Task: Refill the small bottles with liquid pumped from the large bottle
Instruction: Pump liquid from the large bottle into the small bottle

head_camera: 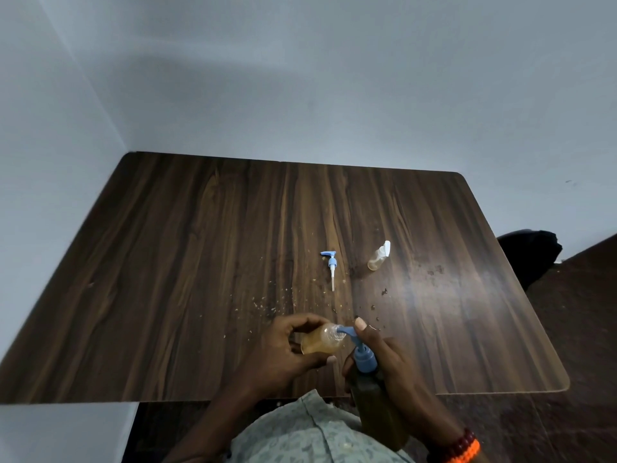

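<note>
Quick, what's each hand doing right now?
Left hand: grips the small bottle.
Right hand: grips the large bottle, finger on its pump.

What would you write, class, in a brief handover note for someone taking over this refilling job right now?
Left hand holds a small clear plastic bottle, part-filled with amber liquid.
Right hand grips the large amber bottle; its blue pump nozzle sits in the small bottle's mouth.
On the dark wooden table: a loose blue-and-white pump and a second small bottle with white cap, lying down.
Left: finish filling, refit pump.
</note>
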A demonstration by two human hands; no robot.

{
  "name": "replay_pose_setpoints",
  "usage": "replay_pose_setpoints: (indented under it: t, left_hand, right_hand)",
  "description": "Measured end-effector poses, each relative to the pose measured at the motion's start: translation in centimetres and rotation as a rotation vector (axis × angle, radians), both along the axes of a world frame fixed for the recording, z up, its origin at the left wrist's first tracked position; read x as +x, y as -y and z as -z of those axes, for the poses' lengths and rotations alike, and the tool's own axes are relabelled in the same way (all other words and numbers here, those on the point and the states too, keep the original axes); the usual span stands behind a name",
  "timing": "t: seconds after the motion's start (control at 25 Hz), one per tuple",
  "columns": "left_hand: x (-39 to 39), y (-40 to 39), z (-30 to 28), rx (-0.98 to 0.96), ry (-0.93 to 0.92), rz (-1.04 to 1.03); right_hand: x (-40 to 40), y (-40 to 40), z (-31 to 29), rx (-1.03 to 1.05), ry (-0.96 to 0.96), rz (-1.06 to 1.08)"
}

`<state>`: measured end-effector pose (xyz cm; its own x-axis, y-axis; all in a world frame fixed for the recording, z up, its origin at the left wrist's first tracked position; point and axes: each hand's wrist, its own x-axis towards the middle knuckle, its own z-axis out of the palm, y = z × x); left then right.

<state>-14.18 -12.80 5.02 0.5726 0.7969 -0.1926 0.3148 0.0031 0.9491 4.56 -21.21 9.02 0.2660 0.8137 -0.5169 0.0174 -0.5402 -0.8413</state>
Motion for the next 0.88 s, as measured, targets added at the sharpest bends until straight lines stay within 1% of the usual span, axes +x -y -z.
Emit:
replay_pose_setpoints:
  t: [0.12,0.44,0.6,0.72,0.88]
  left_hand:
    - [0.04,-0.04,0.08,-0.002,-0.005,0.008]
    - [0.00,-0.09,-0.02,0.003,-0.004,0.009]
    - [-0.01,-0.13,0.19,0.001,-0.004,0.010]
    - [0.07,-0.11,0.19,-0.003,-0.005,0.015]
    - [0.15,-0.19,0.04,0.002,0.005,0.006]
  right_hand:
    - [0.17,0.19,0.45,-0.018,-0.063,-0.008]
    - [0.02,-0.18,0.31,-0.039,0.038,-0.010]
    - [0.32,0.13,0.46,-0.026,-0.029,-0.020]
    - [0.25,0.07,0.33,-0.044,-0.007,0.011]
    - [0.05,-0.10,-0.40,-0.014,0.022,-0.035]
